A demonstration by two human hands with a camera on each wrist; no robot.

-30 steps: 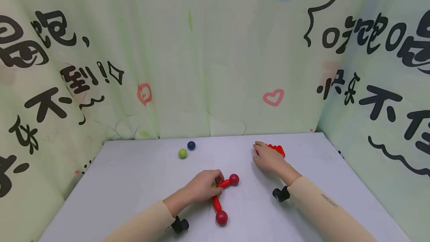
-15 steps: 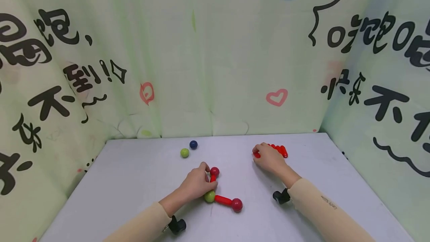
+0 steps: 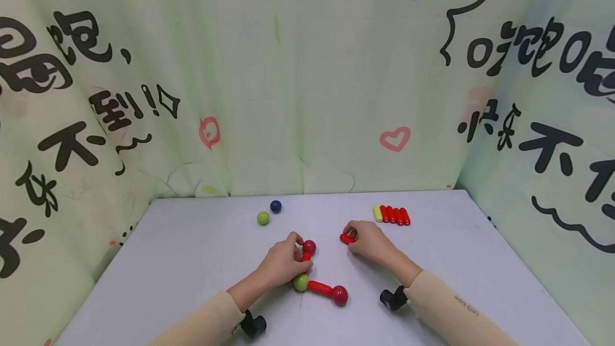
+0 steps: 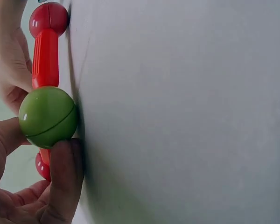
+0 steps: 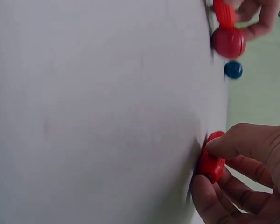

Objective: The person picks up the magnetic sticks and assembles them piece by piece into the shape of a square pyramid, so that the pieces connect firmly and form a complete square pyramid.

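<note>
My left hand [image 3: 284, 263] grips a V-shaped assembly by the red rod at its far arm, fingertips right at the green ball [image 4: 48, 116]. That green ball is the corner, and a red rod [image 3: 320, 288] leads from it to a red ball [image 3: 340, 295] on the near right. A second red ball [image 3: 309, 247] caps the far arm, partly behind my fingers. My right hand [image 3: 370, 240] pinches a loose red rod [image 5: 211, 158] between thumb and fingers, close over the table to the right of the assembly.
At the back right, several red rods [image 3: 395, 215] lie side by side with one yellow-green rod [image 3: 377, 213]. A loose green ball [image 3: 263, 218] and a dark blue ball [image 3: 276, 206] sit at the back of the white table [image 3: 202, 260]. A printed curtain [image 3: 259, 122] surrounds the table.
The left hand has turned the assembly so its arms point to the back and the right. The right hand has picked a red rod from the row and brought it left and nearer.
</note>
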